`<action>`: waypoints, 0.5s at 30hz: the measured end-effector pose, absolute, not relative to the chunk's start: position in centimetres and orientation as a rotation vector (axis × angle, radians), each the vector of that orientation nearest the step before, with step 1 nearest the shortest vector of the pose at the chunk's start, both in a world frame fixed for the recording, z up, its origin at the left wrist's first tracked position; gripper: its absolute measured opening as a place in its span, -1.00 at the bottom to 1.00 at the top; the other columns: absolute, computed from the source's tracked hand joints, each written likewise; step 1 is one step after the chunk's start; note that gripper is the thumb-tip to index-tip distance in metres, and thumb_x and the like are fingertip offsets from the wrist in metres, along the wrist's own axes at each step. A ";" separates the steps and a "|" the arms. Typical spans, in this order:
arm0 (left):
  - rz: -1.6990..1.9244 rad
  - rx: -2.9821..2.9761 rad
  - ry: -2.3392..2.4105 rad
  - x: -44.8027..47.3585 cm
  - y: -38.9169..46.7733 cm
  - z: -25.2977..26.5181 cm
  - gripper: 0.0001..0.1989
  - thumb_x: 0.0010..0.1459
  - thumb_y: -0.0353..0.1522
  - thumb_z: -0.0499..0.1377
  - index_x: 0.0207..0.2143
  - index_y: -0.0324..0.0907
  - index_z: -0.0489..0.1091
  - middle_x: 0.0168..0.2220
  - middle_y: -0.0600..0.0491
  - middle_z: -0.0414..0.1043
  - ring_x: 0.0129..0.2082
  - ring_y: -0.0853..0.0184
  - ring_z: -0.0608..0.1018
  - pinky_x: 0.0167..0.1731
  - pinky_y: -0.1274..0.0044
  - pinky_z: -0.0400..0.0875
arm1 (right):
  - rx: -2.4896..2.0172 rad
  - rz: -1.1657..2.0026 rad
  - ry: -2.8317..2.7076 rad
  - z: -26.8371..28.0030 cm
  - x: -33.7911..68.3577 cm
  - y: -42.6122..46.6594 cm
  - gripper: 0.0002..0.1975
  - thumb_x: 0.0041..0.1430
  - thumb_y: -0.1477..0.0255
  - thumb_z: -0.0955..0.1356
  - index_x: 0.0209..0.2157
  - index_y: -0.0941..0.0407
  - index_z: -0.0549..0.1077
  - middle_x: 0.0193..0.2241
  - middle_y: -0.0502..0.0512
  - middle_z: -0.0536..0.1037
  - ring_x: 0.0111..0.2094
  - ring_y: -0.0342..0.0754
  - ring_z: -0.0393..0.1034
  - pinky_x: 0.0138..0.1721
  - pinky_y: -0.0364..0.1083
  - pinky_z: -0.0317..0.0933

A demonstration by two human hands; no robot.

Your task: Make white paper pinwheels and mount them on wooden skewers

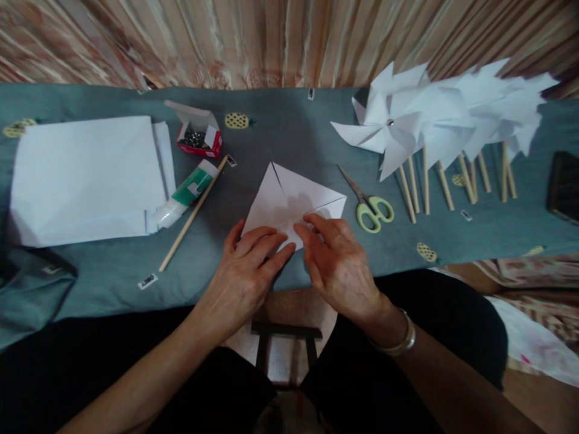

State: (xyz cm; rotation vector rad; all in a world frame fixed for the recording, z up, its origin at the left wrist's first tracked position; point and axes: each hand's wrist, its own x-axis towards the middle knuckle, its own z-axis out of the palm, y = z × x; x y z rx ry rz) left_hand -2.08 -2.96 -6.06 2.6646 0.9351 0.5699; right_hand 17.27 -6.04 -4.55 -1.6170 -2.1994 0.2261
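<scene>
The left hand and right hand curl over the slit paper on the cloth, whether pinching I cannot tell, seemingly shaping it, the next move likely needing gentle alignment.

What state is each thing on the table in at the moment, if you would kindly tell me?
White paper square: slit at two visible corners, touched by the left hand and right hand.
Scissors: closed.
Red box of metal fasteners: lid open.
Green-and-white tube: lying down.
Wooden stick: bare.
Paper pinwheels: assembled, overlapping.
Paper stack: edges uneven.
</scene>
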 end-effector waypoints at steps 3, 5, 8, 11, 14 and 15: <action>0.565 2.673 0.931 -2.1 -3.0 -6.1 -0.68 0.28 -0.46 0.05 0.06 -0.17 0.37 0.01 -0.05 0.48 0.09 0.15 0.39 0.20 0.11 0.08 | -1.628 0.210 -2.208 -4.6 17.3 -6.0 -0.63 0.28 0.53 0.18 0.05 0.24 0.42 0.06 0.33 0.39 0.01 0.15 0.28 0.05 0.13 0.29; 0.562 2.677 0.919 -2.0 -2.9 -6.1 -0.69 0.28 -0.47 0.05 0.05 -0.18 0.37 0.01 -0.06 0.49 0.09 0.15 0.39 0.20 0.11 0.08 | -1.642 0.195 -2.216 -4.6 17.2 -6.0 -0.62 0.27 0.54 0.17 0.06 0.21 0.41 0.08 0.31 0.36 0.02 0.15 0.26 0.06 0.14 0.29; 0.568 2.674 0.907 -2.0 -2.9 -6.1 -0.67 0.27 -0.47 0.05 0.07 -0.17 0.36 0.01 -0.05 0.49 0.08 0.15 0.39 0.20 0.10 0.08 | -1.663 0.213 -2.219 -4.6 17.2 -5.9 -0.61 0.25 0.55 0.17 0.07 0.14 0.38 0.12 0.26 0.32 0.05 0.16 0.23 0.08 0.17 0.27; 0.561 2.662 0.920 -2.0 -2.9 -6.1 -0.65 0.27 -0.47 0.05 0.09 -0.13 0.35 0.02 -0.04 0.49 0.09 0.16 0.40 0.20 0.10 0.07 | -1.670 0.287 -2.185 -4.6 17.1 -5.8 -0.60 0.23 0.55 0.19 0.07 0.05 0.36 0.11 0.23 0.32 0.08 0.19 0.23 0.08 0.21 0.24; 0.551 2.675 0.923 -2.0 -2.9 -6.1 -0.66 0.27 -0.47 0.05 0.08 -0.14 0.35 0.02 -0.04 0.49 0.09 0.16 0.40 0.20 0.10 0.05 | -1.676 0.291 -2.179 -4.7 17.0 -5.7 -0.59 0.22 0.55 0.20 0.08 0.03 0.34 0.12 0.21 0.31 0.08 0.20 0.23 0.07 0.21 0.25; 0.555 2.681 0.921 -2.0 -2.9 -6.1 -0.66 0.27 -0.47 0.05 0.08 -0.15 0.35 0.02 -0.05 0.49 0.08 0.15 0.40 0.20 0.10 0.06 | -1.678 0.289 -2.179 -4.7 17.0 -5.7 -0.58 0.21 0.55 0.20 0.09 0.02 0.34 0.12 0.21 0.31 0.09 0.20 0.23 0.07 0.21 0.25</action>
